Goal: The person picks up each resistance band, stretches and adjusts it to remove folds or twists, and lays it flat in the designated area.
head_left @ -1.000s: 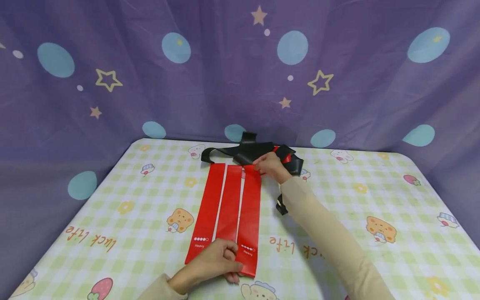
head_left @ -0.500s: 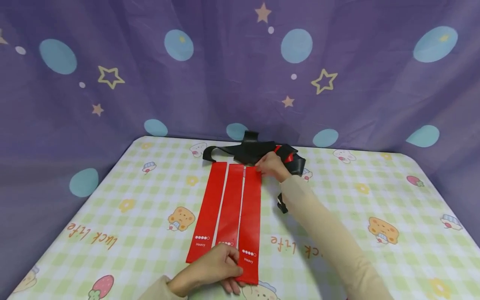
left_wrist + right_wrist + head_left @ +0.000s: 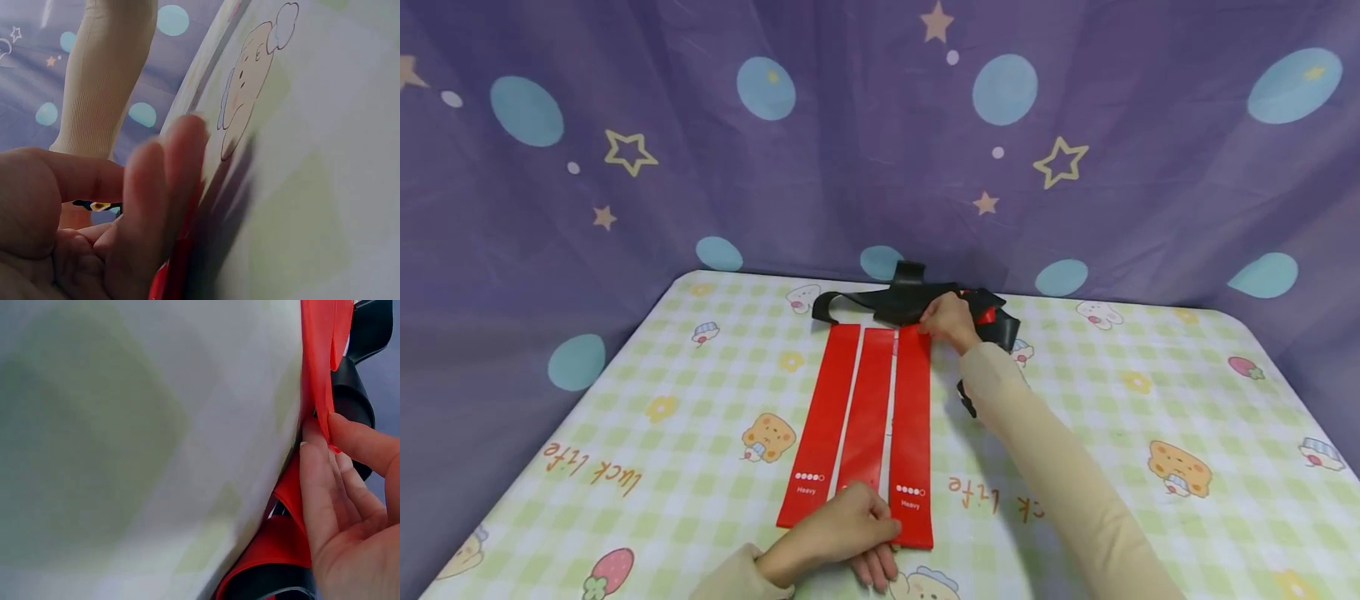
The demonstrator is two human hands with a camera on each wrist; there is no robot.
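Three flat red resistance bands lie lengthwise side by side on the table, marked "Heavy" near their front ends: a left band (image 3: 822, 421), a middle band (image 3: 867, 400) and a right band (image 3: 912, 425). My right hand (image 3: 951, 322) pinches the far end of the right band between thumb and fingers, as the right wrist view also shows. At the near end, my left hand (image 3: 850, 529) has its thumb and index finger at the right band's left corner and covers the middle band's front end. Its other fingers reach out low over the cloth (image 3: 165, 187).
Behind the red bands lies a loose heap of black bands (image 3: 917, 302), with a red piece (image 3: 987, 317) in it. Part of a black band (image 3: 967, 400) shows beside my right sleeve. A checked cloth (image 3: 1075, 400) covers the table, and a purple curtain (image 3: 865, 167) hangs behind.
The right band's near end has shifted rightward with my left hand, widening the gap to the middle band. My right hand stays at its far end. The head view has turned slightly left.
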